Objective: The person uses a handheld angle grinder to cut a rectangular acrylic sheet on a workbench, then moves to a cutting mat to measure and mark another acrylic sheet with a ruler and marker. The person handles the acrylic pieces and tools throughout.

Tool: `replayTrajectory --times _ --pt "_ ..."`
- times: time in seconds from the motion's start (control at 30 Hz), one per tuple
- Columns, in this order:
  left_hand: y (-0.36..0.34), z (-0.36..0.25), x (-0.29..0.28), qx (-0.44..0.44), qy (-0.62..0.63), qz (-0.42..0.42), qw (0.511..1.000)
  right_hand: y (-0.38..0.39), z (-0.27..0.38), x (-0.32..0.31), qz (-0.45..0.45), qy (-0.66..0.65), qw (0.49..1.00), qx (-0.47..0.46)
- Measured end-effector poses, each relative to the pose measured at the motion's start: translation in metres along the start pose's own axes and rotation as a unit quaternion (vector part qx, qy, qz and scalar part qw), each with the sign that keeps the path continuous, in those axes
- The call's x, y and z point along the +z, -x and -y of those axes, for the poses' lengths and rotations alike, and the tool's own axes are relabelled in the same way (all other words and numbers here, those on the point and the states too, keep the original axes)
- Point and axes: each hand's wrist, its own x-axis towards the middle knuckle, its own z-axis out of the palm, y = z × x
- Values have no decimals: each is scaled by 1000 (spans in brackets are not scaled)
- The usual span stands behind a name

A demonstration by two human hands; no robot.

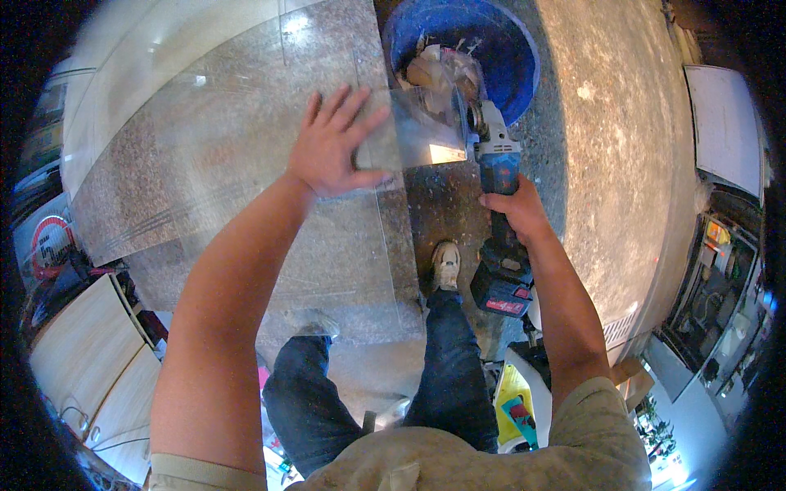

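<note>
My left hand lies palm down with its fingers spread on a clear sheet. The sheet rests on a mottled brown-grey worktop, and one corner juts past the worktop's right edge. In my right hand is a blue, black and grey cordless angle grinder, gripped around its body. Its head points away from me, close to the sheet's overhanging right edge. Whether the disc touches the sheet or spins, I cannot tell. The large battery sits at the grinder's near end, beside my wrist.
A blue round bin holding scraps stands beyond the grinder. Right of it runs a pale, stained surface. Below are my shoe and a yellow container. An open tool case lies at far right, pale wooden panels at lower left.
</note>
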Motion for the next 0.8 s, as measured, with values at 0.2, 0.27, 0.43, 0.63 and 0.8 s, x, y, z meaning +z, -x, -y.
replayTrajectory --times 0.2,0.27,0.43,0.63,0.8 --pt "-3 4 1 3 -1 -11 1000 10 -9 0 -9 26 1000 -4" --pt "-4 5 1 1 3 -14 1000 13 -11 0 -15 39 999 -6" --pt "-1 2 2 5 -12 -12 1000 26 -19 -1 0 22 999 -30" --pt "-2 3 3 6 -13 -16 1000 29 -24 1 2 8 999 -41" --pt "-1 3 3 1 -13 -6 1000 20 -19 1 -17 23 999 -39"
